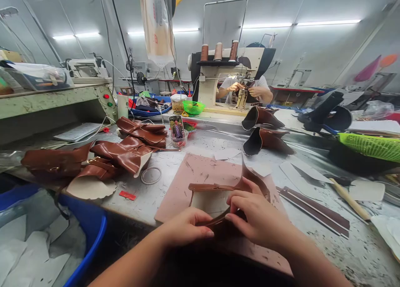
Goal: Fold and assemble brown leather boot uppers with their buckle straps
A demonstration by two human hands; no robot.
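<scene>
A brown leather boot upper (211, 201) with a pale lining is held above a pinkish board (175, 195), its opening turned up. My left hand (187, 227) grips its near edge, the thumb lying along the rim. At the right side, my right hand (254, 214) pinches the same rim between thumb and fingers. A narrow brown strip of leather (254, 176) rises behind my right fingers. The underside of the upper is hidden by my hands and shadow.
Brown leather uppers with buckles (118, 153) are heaped at left, near a ring (151, 175) and a red piece (127, 195). A blue bin (98, 237) holds scraps. Two dark-lined uppers (268, 141) stand behind. A wooden-handled tool (350, 199) lies right. A person works at a sewing machine (209, 84).
</scene>
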